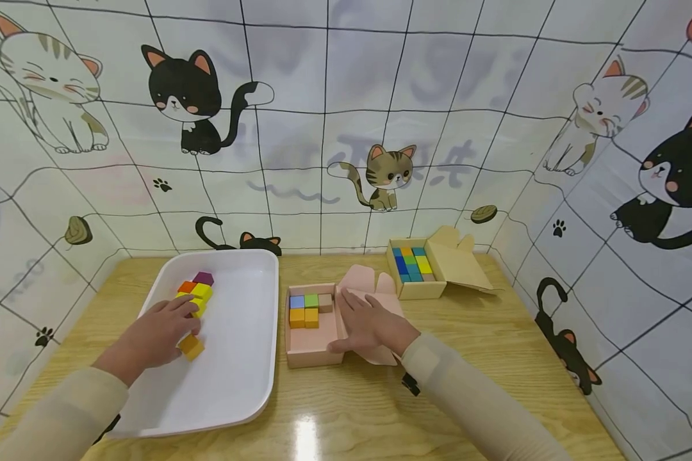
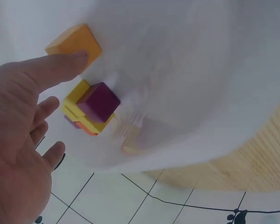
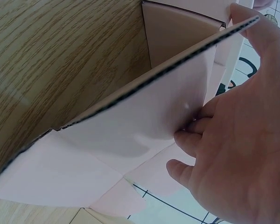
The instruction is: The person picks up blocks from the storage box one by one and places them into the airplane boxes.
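Note:
My left hand (image 1: 164, 330) reaches over the white tray (image 1: 230, 358). In the left wrist view its thumb lies against an orange cube (image 2: 77, 44), while the other fingers hang loosely near yellow blocks (image 1: 202, 292), an orange-red block (image 1: 186, 287) and a purple block (image 1: 204, 278). An open pink cardboard box (image 1: 314, 360) stands right of the tray. Inside it are a blue cube (image 1: 296, 301), a green cube (image 1: 311, 300), a brownish block (image 1: 325, 303) and yellow-orange cubes (image 1: 304, 318). My right hand (image 1: 375, 323) rests with extended fingers on the pink lid (image 3: 144, 116), thumb by the box's right wall.
Behind and to the right, a tan cardboard box (image 1: 421, 292) holds several coloured blocks, its lid (image 1: 461, 262) folded open to the right. All stands on a wooden table (image 1: 467, 346). Cat-print sheets (image 1: 300, 141) enclose the back and sides.

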{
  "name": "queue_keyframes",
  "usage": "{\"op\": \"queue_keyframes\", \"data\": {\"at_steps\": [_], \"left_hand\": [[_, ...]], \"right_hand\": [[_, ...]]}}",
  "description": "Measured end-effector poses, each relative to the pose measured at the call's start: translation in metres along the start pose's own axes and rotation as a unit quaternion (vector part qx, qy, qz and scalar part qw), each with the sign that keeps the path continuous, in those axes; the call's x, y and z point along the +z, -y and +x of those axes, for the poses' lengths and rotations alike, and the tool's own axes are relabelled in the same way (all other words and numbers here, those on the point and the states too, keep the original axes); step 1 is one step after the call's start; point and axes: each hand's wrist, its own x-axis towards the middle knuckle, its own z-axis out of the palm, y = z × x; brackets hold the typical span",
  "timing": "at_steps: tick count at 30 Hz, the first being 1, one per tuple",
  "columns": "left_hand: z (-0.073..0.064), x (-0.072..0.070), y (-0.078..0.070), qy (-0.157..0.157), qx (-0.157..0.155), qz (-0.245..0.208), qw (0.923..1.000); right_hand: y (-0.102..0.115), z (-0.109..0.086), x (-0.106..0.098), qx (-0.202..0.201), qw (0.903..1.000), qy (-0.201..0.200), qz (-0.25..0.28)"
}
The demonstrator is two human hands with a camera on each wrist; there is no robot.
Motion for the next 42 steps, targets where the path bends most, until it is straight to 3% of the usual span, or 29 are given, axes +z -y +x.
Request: {"op": "queue_keyframes", "data": {"at_steps": [8,17,24,29,42], "left_hand": [[0.001,0.007,0.0,0.001,0.0,0.01,0.9999],[0.011,-0.006,0.0,-0.012,-0.007,-0.02,0.9997],[0.032,-0.03,-0.007,-0.064,0.022,-0.041,0.9969],[0.049,-0.045,-0.019,-0.078,0.027,-0.047,0.9955],[0.102,-0.061,-0.057,-0.036,0.011,-0.049,0.9981]], "right_hand": [[0.0,0.002,0.001,0.0,1.0,0.001,-0.002],[0.001,0.0,0.001,0.006,1.0,-0.002,-0.001],[0.0,0.0,0.001,0.008,1.0,0.0,-0.002],[0.0,-0.001,0.001,0.01,0.9999,0.001,0.001],[-0.001,0.0,0.0,0.006,1.0,0.003,-0.003]]}}
